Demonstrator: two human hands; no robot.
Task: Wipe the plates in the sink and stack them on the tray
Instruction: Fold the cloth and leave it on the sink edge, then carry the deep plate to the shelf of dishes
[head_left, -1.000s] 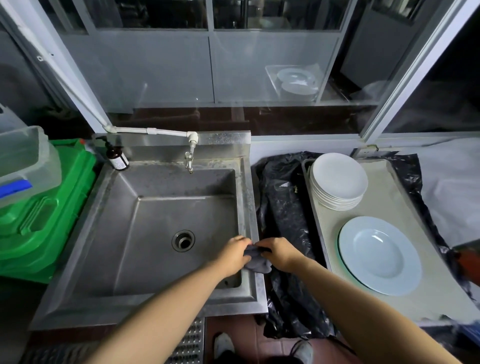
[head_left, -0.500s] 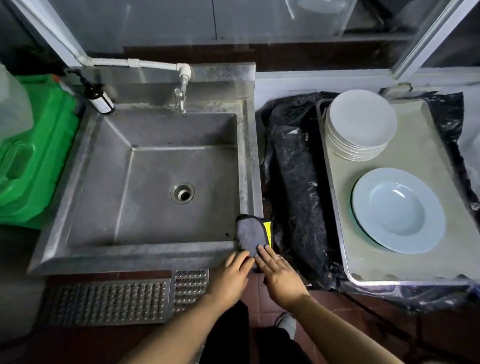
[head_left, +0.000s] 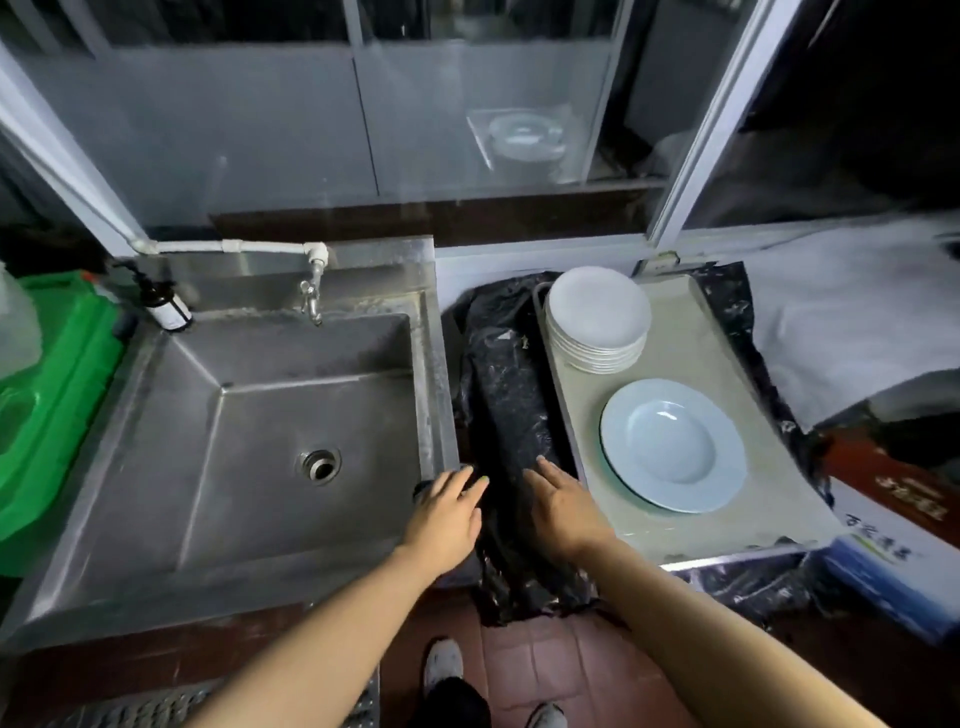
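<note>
Both hands (head_left: 444, 512) off cloth (head_left: 423, 488), tray (head_left: 727, 535) lengthwise.

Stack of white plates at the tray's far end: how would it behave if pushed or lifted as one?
The stack of white round plates looks ceramic and several deep, so probably heavy and breakable. The rims sit slightly offset, so a sideways push may shear the stack rather than slide it on the beige tray. Lifting from underneath seems safer.

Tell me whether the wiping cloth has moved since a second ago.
Yes. From both hands it went down onto the sink's front right corner; now the left hand covers it.
</note>
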